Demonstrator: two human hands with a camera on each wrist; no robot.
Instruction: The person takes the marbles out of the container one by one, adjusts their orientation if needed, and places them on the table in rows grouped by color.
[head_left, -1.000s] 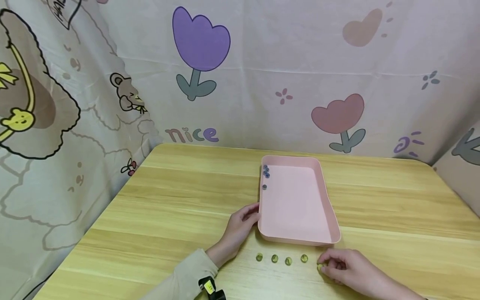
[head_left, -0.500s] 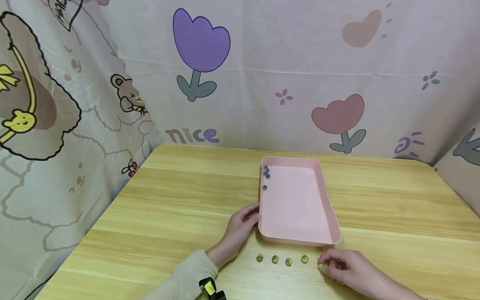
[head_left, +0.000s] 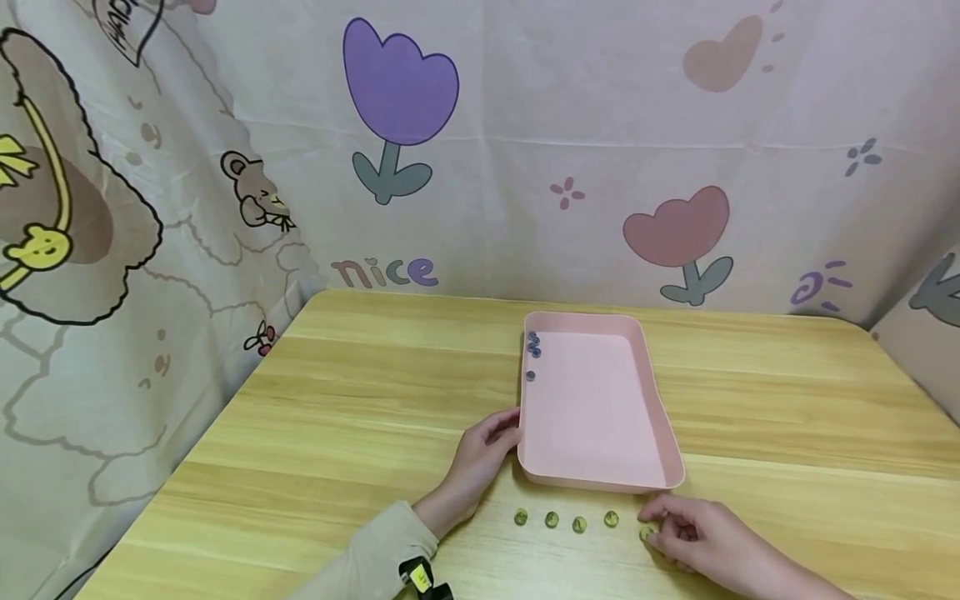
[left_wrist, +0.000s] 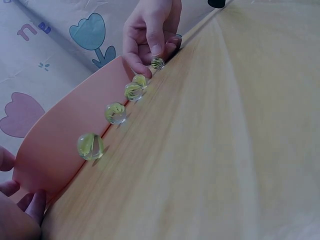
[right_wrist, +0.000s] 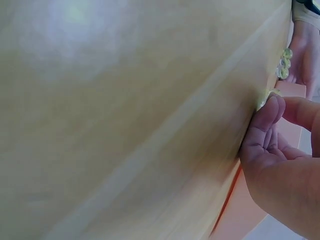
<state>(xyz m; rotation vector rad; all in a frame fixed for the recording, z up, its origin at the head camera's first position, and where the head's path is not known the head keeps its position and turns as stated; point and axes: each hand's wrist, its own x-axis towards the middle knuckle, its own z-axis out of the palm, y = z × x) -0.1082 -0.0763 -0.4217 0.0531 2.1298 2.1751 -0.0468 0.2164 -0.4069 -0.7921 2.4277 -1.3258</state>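
A pink tray (head_left: pixel 592 400) stands on the wooden table, and my left hand (head_left: pixel 480 458) rests its fingertips against the outside of the left wall. In the left wrist view those fingers (left_wrist: pixel 37 205) lie on the tray's corner. Below the near edge runs a row of clear marbles (head_left: pixel 552 520) with yellow-green swirls. At the row's right end, my right hand (head_left: pixel 693 537) has its thumb and index finger around one such marble (head_left: pixel 647 532), thumb touching it. The right wrist view shows this marble (right_wrist: pixel 274 92) partly hidden behind the fingertips.
Several dark blue marbles (head_left: pixel 533 343) lie inside the tray along its left wall. A printed cloth (head_left: pixel 487 167) hangs behind the table (head_left: pixel 360 400) and along its left side. A black and yellow wrist device (head_left: pixel 422 575) sits at the left cuff.
The right index fingertip has lifted slightly, and more of the marble at the thumb now shows. My left hand stays at the tray.
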